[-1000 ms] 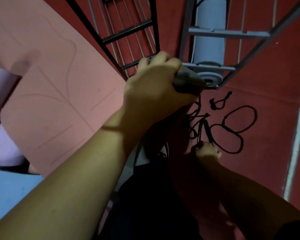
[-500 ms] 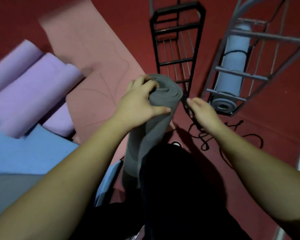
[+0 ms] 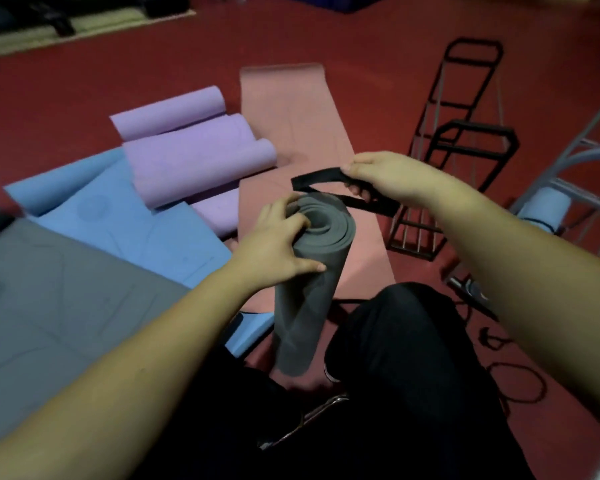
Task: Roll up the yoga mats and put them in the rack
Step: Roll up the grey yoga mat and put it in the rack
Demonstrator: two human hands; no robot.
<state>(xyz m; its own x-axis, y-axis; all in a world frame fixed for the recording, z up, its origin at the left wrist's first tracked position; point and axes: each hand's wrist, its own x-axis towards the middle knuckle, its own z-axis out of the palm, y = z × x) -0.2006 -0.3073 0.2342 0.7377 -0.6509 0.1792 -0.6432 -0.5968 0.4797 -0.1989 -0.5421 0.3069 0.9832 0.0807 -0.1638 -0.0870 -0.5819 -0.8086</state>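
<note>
A rolled grey yoga mat stands upright between my knees. My left hand grips its top end, fingers curled over the rim. Just above the roll, my right hand pinches a black strap, held as a loop. An empty black rack lies on the red floor at the right. A grey rack at the far right holds a rolled light-blue mat.
Unrolled mats lie on the floor: pink ahead, purple partly curled, blue and grey at the left. More black straps lie on the floor at the right. My dark-trousered legs fill the bottom centre.
My right hand picked a black strap off the floor and raised it over the grey roll. The view lifted from the racks to the mats. My left hand kept its grip.
</note>
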